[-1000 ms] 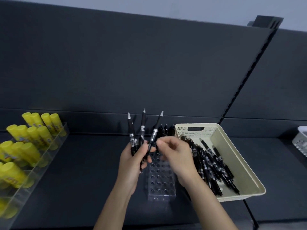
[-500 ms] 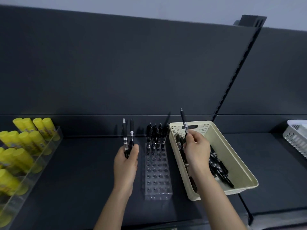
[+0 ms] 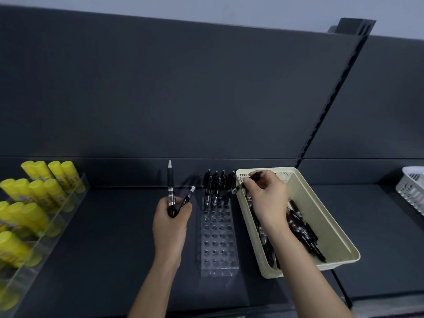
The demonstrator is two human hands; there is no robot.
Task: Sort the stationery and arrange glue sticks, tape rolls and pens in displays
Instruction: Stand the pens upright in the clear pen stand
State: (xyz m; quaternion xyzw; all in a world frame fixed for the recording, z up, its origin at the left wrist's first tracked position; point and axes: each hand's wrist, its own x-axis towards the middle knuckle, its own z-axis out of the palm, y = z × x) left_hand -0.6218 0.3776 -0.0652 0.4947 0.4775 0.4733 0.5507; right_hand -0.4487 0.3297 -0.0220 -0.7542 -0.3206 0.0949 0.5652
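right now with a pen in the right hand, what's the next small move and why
Probably swing the right hand left and stand its pen in an empty hole of the clear holder, just in front of the standing pens in the far rows. The pen is held over the basket corner beside the holder, and the left hand grips two more pens.

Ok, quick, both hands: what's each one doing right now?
Left hand: grips two pens.
Right hand: pinches one pen over the basket.
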